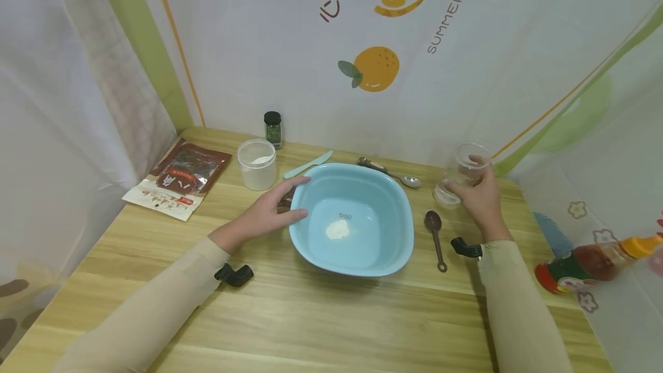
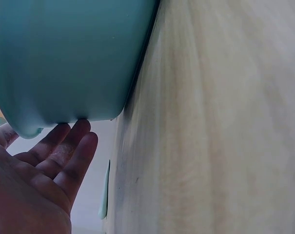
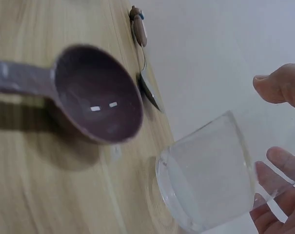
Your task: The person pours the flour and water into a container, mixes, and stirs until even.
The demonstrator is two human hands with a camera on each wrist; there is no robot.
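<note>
A light blue basin (image 1: pixel 357 261) stands mid-table with a small heap of white powder (image 1: pixel 338 229) on its bottom. My left hand (image 1: pixel 266 212) holds its left rim, thumb over the edge; the left wrist view shows fingertips against the outer wall (image 2: pixel 64 63). At the right, my right hand (image 1: pixel 481 197) is around a clear plastic cup (image 3: pixel 206 170) standing on the table. Its thumb (image 3: pixel 279 85) is spread away from the cup wall, while the other fingers lie behind the cup. Between basin and cup lies a brown measuring spoon (image 1: pixel 435 238).
Behind the basin lie a pale green knife (image 1: pixel 309 164) and a metal spoon (image 1: pixel 409 181). To the left stand a tub of white powder (image 1: pixel 257 174), a black-capped spice jar (image 1: pixel 273 131) and a brown packet (image 1: pixel 178 177). A sauce bottle (image 1: pixel 590 266) is at the right edge.
</note>
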